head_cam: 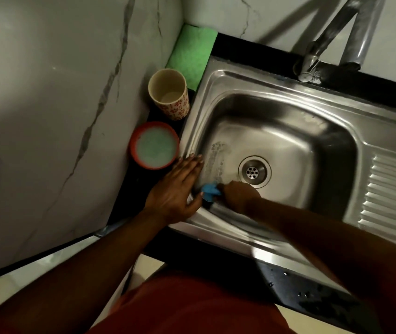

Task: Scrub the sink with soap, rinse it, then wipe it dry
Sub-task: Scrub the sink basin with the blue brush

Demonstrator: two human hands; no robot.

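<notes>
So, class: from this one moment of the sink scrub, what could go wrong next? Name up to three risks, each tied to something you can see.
1. The left hand lies flat on the sink rim, right beside the red bowl of soapy liquid; a sideways slip could knock it over.
2. The floral cup stands open beside the basin, so suds might splash in.
3. The right hand scrubs with a blue scrubber near the drain, and soap may miss the far corners.
</notes>
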